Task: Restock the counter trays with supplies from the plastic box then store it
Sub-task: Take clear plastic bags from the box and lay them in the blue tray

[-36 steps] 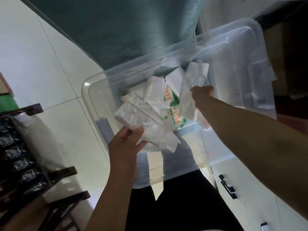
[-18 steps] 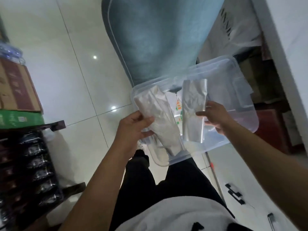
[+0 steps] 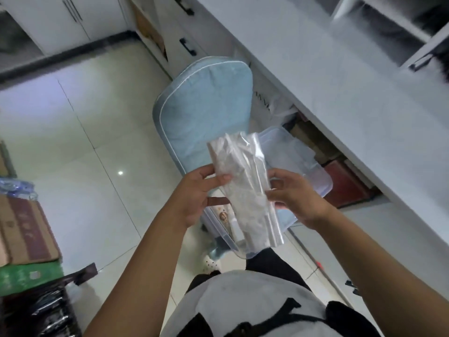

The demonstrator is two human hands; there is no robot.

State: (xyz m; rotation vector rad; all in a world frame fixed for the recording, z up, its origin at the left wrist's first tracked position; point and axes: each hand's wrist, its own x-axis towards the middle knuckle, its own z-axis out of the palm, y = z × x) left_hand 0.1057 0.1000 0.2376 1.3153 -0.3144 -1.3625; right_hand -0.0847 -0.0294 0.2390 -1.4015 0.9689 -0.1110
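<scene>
Both hands hold clear plastic supply packets [image 3: 243, 188] upright in front of the body. The left hand [image 3: 194, 198] grips the left edge, thumb across the front and fingers [image 3: 217, 201] curled behind. The right hand [image 3: 295, 198] pinches the right edge, fingers bent around it. Directly below and behind the packets, the clear plastic box [image 3: 303, 166] sits low against a blue padded chair [image 3: 206, 110], beside the white bench [image 3: 352, 98]. Cardboard cartons [image 3: 24, 229] stand on the tiled floor [image 3: 73, 142] at left.

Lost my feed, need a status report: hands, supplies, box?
Left hand and right hand both gripping clear supply packets. Plastic box below them. Nothing blocking.
</scene>
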